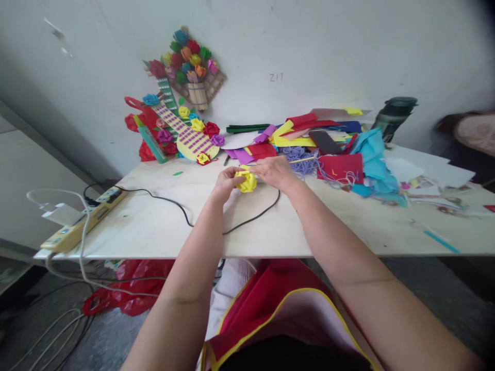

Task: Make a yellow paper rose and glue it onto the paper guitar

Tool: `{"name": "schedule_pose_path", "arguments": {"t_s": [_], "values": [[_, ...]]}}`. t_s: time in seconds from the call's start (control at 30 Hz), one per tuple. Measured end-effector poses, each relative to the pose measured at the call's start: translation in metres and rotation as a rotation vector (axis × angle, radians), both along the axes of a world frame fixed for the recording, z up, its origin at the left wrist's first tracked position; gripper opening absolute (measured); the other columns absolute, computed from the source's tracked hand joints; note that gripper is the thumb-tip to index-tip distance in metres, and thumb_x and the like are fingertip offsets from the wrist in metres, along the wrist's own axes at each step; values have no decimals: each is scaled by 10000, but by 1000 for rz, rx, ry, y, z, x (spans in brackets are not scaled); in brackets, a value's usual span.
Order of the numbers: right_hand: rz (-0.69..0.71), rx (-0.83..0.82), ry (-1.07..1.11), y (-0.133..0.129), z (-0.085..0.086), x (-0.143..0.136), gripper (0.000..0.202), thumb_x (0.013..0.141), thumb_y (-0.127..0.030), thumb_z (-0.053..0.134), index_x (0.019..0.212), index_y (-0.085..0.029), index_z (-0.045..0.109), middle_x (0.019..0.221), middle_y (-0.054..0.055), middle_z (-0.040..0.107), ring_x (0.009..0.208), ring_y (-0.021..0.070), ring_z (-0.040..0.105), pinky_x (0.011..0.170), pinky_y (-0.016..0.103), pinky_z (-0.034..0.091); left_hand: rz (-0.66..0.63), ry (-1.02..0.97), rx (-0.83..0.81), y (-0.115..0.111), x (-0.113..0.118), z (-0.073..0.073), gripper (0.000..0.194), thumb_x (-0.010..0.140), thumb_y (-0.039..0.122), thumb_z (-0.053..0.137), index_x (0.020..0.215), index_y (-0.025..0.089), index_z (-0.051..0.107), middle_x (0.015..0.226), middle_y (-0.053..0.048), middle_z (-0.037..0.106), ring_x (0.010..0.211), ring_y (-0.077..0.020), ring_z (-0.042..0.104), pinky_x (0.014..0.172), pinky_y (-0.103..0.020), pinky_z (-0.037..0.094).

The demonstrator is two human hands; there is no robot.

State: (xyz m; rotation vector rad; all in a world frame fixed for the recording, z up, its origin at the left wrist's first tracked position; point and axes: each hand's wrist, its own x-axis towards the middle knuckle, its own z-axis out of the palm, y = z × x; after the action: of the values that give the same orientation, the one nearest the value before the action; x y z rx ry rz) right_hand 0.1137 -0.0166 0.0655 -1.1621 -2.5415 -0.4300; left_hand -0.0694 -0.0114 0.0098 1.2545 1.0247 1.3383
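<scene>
A yellow crepe-paper flower (246,182) is pinched in the fingers of my left hand (226,184), above the table. My right hand (274,171) is closed close against the flower's right side. From behind it a thin wooden stick (303,160) sticks out to the right, apparently held in that hand. The tips of the right fingers and the near end of the stick are hidden. Beyond my hands lie purple yarn (297,154) and coloured paper strips (263,150).
A black cable (170,200) runs under my hands from a power strip (88,221). Paper-flower guitars (193,136) and a green glue bottle (151,144) stand at the back left. A phone (325,141), blue paper (373,159) and a dark bottle (392,118) are at right.
</scene>
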Motion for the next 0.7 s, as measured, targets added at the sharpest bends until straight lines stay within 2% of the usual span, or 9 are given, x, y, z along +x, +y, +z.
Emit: {"name": "schedule_pose_path", "arguments": {"t_s": [0.27,0.47,0.7], "values": [[10,27,36,8,-6,4,328,941,-284,421,1048,-248,729,970,77,724,827,190,594,627,285,332,66,28,2,1,-2,1,370,470,226,755,809,158,623,712,3,658,598,-128,611,532,-228,462],[17,75,45,10,-6,5,314,934,-275,442,952,-226,751,927,74,723,811,186,574,604,289,303,59,-5,22,1,-2,1,380,457,248,770,792,159,616,688,13,664,580,-122,604,544,-231,472],[7,77,80,12,-7,6,295,919,-254,467,926,-211,758,913,67,724,814,189,573,598,303,287,80,-9,57,4,-3,-1,380,456,261,776,789,169,617,700,11,665,597,-135,609,562,-246,477]]}}
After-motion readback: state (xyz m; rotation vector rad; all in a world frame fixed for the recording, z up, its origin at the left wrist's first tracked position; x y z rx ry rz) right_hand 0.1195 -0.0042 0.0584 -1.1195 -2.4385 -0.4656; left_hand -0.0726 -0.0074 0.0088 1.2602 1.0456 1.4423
